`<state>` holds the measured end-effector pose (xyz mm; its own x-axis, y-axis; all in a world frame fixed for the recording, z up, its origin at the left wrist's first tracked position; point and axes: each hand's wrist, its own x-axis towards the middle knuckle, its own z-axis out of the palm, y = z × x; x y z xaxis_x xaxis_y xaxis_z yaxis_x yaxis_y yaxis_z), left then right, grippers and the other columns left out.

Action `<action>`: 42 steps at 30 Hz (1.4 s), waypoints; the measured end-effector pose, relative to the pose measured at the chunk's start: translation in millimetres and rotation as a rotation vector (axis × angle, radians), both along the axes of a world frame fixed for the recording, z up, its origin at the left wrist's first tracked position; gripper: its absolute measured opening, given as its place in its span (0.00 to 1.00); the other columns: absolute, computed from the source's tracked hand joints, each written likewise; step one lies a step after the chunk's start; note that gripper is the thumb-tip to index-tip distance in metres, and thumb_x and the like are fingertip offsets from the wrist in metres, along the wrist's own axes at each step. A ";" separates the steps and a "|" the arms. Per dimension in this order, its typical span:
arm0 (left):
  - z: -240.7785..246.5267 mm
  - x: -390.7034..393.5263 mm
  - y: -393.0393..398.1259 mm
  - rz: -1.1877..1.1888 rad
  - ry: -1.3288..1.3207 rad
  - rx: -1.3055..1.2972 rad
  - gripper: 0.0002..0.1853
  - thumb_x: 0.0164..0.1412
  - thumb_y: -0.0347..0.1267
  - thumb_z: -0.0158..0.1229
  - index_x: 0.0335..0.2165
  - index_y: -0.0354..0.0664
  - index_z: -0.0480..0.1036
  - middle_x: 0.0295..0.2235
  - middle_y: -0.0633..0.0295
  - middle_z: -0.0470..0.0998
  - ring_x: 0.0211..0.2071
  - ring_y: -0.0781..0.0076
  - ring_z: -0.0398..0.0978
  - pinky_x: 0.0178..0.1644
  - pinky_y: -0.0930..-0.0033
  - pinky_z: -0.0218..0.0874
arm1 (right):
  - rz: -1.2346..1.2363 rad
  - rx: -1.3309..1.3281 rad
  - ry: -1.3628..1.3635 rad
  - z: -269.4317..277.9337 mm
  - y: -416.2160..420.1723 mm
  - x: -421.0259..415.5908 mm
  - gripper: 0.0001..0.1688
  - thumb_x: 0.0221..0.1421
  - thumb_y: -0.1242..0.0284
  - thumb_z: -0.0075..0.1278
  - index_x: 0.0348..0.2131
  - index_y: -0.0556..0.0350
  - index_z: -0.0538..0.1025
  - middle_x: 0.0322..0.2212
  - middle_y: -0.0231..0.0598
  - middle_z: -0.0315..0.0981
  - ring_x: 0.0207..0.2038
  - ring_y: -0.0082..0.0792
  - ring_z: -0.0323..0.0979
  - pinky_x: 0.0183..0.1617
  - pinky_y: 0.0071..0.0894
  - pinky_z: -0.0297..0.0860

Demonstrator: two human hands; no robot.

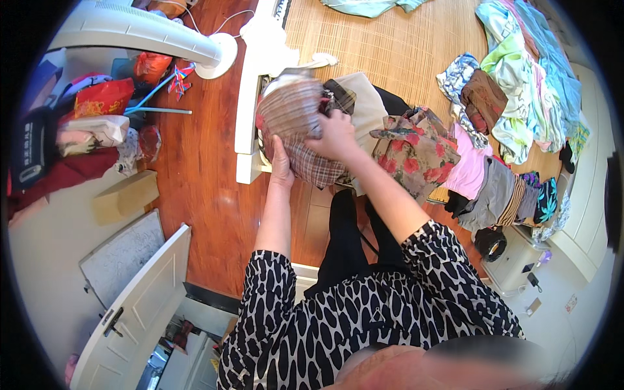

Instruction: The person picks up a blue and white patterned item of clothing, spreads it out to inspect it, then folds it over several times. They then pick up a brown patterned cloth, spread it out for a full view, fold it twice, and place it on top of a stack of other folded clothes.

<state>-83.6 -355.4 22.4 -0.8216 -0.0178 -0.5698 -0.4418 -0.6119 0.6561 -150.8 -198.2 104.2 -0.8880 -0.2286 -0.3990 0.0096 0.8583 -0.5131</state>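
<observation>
My left hand (282, 163) has its thumb up against the near side of a plaid garment (317, 161); its other fingers are hidden beneath the cloth. On the garment's right side lies my right hand (336, 134), fingers curled at the fabric, next to a dark checked cloth (341, 97). Part of the plaid cloth is blurred. To the right are a cream cloth (361, 105) and a sheer floral garment (414, 151) with red flowers. Beyond the plaid garment, white fabric (270, 41) hangs over the bed's white edge.
A bamboo mat (390, 48) covers the bed. Clothes in a row, including a pink garment (468, 168) and grey one (487, 195), lie right, with green-patterned bedding (516, 87) behind. At left are a white tower fan (146, 31), bags, a cardboard box (126, 195) and an open door (141, 312).
</observation>
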 end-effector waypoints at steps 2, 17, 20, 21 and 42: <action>-18.4 18.1 -12.4 0.091 -0.075 0.118 0.42 0.60 0.63 0.41 0.62 0.48 0.52 0.61 0.65 0.59 0.60 0.65 0.57 0.63 0.60 0.50 | 0.113 0.114 0.237 16.9 -23.4 21.4 0.31 0.35 0.60 0.65 0.42 0.49 0.75 0.54 0.62 0.55 0.56 0.65 0.53 0.57 0.56 0.56; 90.2 83.3 54.1 0.089 -0.147 0.015 0.42 0.60 0.65 0.32 0.64 0.51 0.47 0.62 0.63 0.56 0.63 0.62 0.53 0.66 0.54 0.44 | 0.007 -0.786 0.034 -5.8 31.9 84.7 0.25 0.38 0.72 0.59 0.39 0.61 0.71 0.38 0.52 0.71 0.44 0.52 0.70 0.47 0.39 0.67; 79.7 77.7 64.6 0.103 -0.155 0.008 0.45 0.58 0.67 0.35 0.63 0.49 0.50 0.62 0.63 0.57 0.62 0.62 0.54 0.65 0.56 0.47 | 0.074 -0.617 -0.006 1.2 41.8 81.4 0.27 0.38 0.71 0.59 0.41 0.62 0.71 0.41 0.53 0.70 0.46 0.52 0.70 0.50 0.41 0.67; 69.9 76.9 64.4 0.101 -0.135 0.000 0.45 0.59 0.66 0.36 0.63 0.48 0.50 0.62 0.63 0.57 0.62 0.62 0.54 0.65 0.56 0.46 | 0.099 -0.587 -0.015 -1.4 47.0 77.7 0.27 0.37 0.71 0.59 0.41 0.62 0.71 0.41 0.53 0.70 0.46 0.52 0.69 0.50 0.41 0.66; -26.2 42.4 3.1 -0.383 -0.388 0.045 0.38 0.59 0.61 0.47 0.58 0.51 0.58 0.55 0.68 0.65 0.53 0.70 0.65 0.56 0.59 0.56 | -0.161 0.172 -0.137 -22.9 7.3 28.5 0.37 0.38 0.61 0.63 0.45 0.61 0.66 0.40 0.47 0.74 0.46 0.47 0.71 0.48 0.49 0.65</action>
<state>-41.2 -352.3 -3.8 -0.4942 0.2724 -0.8255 -0.8427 -0.3835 0.3780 -122.3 -190.9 81.3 -0.8426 -0.0073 -0.5385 0.2122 0.9145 -0.3444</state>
